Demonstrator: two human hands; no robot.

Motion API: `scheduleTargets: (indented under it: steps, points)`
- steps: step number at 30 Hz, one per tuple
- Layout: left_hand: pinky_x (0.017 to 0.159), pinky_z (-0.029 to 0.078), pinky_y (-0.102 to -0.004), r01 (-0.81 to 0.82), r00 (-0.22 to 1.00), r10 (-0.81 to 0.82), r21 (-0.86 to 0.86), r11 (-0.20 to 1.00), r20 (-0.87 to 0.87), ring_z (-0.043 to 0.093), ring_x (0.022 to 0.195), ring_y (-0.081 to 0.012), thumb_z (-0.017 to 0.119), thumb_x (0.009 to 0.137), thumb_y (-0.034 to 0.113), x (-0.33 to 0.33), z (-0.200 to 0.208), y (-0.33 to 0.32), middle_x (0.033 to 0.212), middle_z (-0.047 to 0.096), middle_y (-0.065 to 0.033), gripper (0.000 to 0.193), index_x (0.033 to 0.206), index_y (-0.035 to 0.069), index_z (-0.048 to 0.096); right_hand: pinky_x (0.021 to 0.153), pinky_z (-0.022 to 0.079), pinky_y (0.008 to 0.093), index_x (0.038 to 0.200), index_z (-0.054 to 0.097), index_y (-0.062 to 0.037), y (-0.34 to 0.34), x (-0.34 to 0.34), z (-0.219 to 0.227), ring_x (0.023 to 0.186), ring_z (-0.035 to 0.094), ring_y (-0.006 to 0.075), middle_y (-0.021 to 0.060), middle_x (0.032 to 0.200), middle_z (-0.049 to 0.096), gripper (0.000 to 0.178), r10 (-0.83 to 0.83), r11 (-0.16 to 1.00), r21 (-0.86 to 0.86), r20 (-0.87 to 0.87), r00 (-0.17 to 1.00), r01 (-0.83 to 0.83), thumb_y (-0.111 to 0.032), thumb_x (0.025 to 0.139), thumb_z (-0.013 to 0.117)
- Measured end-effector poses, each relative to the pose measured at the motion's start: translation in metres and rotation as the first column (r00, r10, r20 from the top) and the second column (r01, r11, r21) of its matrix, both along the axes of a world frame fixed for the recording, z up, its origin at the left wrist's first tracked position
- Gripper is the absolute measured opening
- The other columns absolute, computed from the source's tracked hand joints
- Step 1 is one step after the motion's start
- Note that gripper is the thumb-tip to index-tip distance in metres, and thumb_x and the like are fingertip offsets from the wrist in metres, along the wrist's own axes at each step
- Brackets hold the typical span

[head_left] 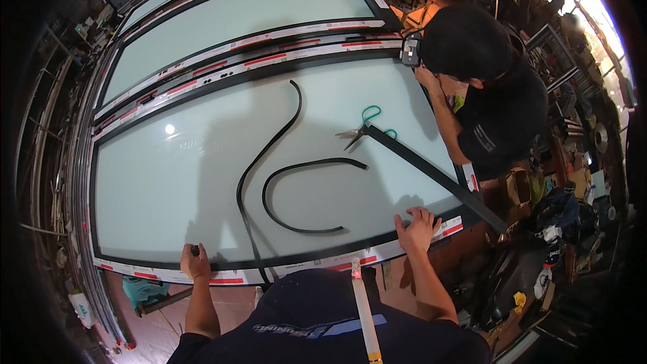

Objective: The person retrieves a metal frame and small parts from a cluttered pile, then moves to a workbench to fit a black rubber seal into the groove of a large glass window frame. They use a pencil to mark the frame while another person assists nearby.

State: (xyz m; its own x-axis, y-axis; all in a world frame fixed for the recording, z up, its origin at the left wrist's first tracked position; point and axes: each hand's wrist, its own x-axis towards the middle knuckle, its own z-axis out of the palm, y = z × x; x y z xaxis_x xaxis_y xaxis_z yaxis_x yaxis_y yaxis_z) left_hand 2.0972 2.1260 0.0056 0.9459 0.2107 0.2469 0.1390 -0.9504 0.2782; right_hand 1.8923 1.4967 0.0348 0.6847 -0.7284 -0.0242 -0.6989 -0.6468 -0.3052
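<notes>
Glass panel [202, 162]: left hand [195, 263] fisted on a small dark tool at its near edge; right hand [418, 226] spread flat on its near right corner; black strips [296, 168] lie on it.

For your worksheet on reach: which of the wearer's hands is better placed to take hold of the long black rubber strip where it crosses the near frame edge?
Probably the left hand: it rests on the near frame close beside the long black rubber strip. The right hand lies flat much farther along.

Green-handled scissors [360, 128], loose black bar [431, 172]
</notes>
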Motion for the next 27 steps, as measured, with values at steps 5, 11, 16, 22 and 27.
scheduleTargets:
  steps: [5, 11, 16, 22, 27]
  points:
    - [0.076, 0.058, -0.0519, 0.008, 1.000, -0.008, 0.041, 0.999, -0.004, 0.074, 0.086, -0.0434, 0.079, 0.096, 0.033, -0.0003, 0.0014, 0.0002, 0.093, 0.076, -0.0176, 0.027, 0.101, 0.009, 0.069, 0.129, 0.018, 0.0696, 0.121, 0.072, -0.0142, 0.0006, 0.0012, 0.0011, 0.137, 0.054, 0.0322, 0.0052, 0.133, 0.066, 0.043, 0.001, 1.000, -0.007, -0.010, 1.000, -0.001, -0.045, 0.093, 0.081]
    - [0.076, 0.058, -0.0520, 0.003, 1.000, -0.002, 0.027, 1.000, -0.015, 0.074, 0.086, -0.0434, 0.078, 0.096, 0.033, -0.0009, 0.0057, -0.0035, 0.095, 0.076, -0.0179, 0.027, 0.102, 0.009, 0.069, 0.129, 0.018, 0.0688, 0.121, 0.072, -0.0133, 0.0016, 0.0030, 0.0062, 0.136, 0.054, 0.0325, 0.0059, 0.131, 0.067, 0.043, -0.006, 1.000, 0.009, -0.025, 1.000, 0.006, -0.045, 0.093, 0.081]
    - [0.076, 0.058, -0.0520, 0.000, 1.000, 0.000, 0.039, 0.999, -0.017, 0.074, 0.086, -0.0431, 0.078, 0.096, 0.033, -0.0011, 0.0045, -0.0035, 0.095, 0.076, -0.0177, 0.027, 0.102, 0.009, 0.069, 0.129, 0.018, 0.0689, 0.121, 0.073, -0.0125, 0.0020, 0.0034, 0.0074, 0.136, 0.054, 0.0327, 0.0061, 0.131, 0.067, 0.044, -0.009, 1.000, 0.012, -0.020, 1.000, 0.009, -0.045, 0.093, 0.081]
    - [0.075, 0.058, -0.0505, 0.008, 1.000, -0.007, 0.039, 0.999, -0.002, 0.074, 0.085, -0.0427, 0.079, 0.097, 0.032, -0.0004, 0.0027, -0.0034, 0.094, 0.076, -0.0171, 0.025, 0.101, 0.009, 0.069, 0.129, 0.018, 0.0688, 0.121, 0.073, -0.0132, 0.0024, 0.0041, 0.0062, 0.136, 0.054, 0.0325, 0.0061, 0.131, 0.067, 0.043, -0.011, 1.000, 0.003, -0.022, 1.000, 0.012, -0.044, 0.092, 0.081]
    - [0.074, 0.057, -0.0503, 0.019, 1.000, -0.019, -0.003, 1.000, -0.001, 0.073, 0.083, -0.0423, 0.079, 0.097, 0.030, -0.0014, 0.0042, -0.0037, 0.091, 0.075, -0.0172, 0.024, 0.100, 0.008, 0.069, 0.129, 0.019, 0.0691, 0.121, 0.072, -0.0139, 0.0015, 0.0053, 0.0050, 0.136, 0.054, 0.0326, 0.0058, 0.132, 0.066, 0.043, -0.001, 1.000, -0.007, -0.028, 1.000, 0.001, -0.045, 0.092, 0.081]
